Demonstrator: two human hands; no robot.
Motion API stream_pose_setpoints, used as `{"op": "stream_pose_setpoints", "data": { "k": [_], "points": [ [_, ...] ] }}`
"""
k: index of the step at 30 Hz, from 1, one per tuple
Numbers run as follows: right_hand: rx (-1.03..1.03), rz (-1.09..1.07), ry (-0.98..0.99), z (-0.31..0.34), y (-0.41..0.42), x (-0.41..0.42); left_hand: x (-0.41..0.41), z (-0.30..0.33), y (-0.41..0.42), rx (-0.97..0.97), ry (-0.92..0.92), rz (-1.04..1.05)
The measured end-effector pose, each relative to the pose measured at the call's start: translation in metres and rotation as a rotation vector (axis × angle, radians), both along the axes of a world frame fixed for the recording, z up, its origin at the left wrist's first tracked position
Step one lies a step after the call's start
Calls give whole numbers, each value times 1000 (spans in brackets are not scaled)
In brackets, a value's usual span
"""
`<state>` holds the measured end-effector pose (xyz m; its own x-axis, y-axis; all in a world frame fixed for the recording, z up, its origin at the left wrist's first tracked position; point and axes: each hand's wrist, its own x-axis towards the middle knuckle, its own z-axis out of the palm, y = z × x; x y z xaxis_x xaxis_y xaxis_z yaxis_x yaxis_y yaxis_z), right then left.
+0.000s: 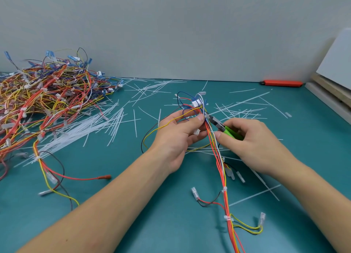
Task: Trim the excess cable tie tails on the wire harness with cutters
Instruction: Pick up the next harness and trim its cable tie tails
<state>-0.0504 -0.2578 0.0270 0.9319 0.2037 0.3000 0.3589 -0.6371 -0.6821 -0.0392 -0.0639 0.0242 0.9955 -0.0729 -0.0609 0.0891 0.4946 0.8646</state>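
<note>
green-handled cutters (225, 128) in right hand (247, 144), left hand (180, 137) pinching harness (220, 161)

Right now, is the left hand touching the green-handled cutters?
Apart. In the head view, the left hand pinches the red, yellow and white wire harness, while only the right hand grips the green-handled cutters; harness wires separate them.

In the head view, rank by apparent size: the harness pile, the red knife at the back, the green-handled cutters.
1. Harness pile, by far the largest.
2. Red knife.
3. Cutters, though the right hand hides much of them, so 2 versus 3 is unsure.
</note>
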Motion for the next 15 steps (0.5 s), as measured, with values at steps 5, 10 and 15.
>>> {"op": "stream_pose_setpoints", "data": {
  "k": [5,10,15],
  "points": [
    [-15,0,9,1,2,-1,0,-1,0,-2,4,4],
    [-17,7,11,2,4,-2,0,-1,0,0,5,4],
    [-21,19,45,5,6,-2,0,-1,1,-11,7,-9]
  ]
}}
